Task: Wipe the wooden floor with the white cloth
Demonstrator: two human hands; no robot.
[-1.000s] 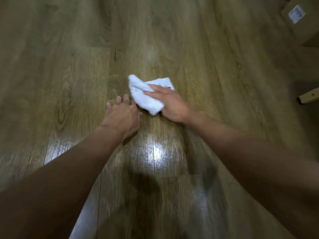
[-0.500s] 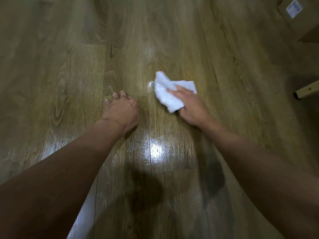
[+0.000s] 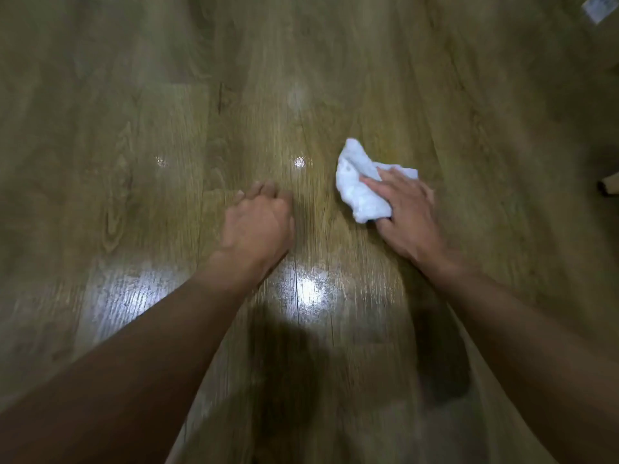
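A glossy wooden floor (image 3: 134, 169) — the right hand (image 3: 410, 214) grips a crumpled white cloth (image 3: 356, 185) against it, thumb tucked under; the left hand (image 3: 256, 226) rests nearby, fingers loosely curled, empty.

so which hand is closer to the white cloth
Right. The right hand holds the white cloth against the wooden floor, fingers on top. The left hand rests on the floor to the cloth's left, not touching it.
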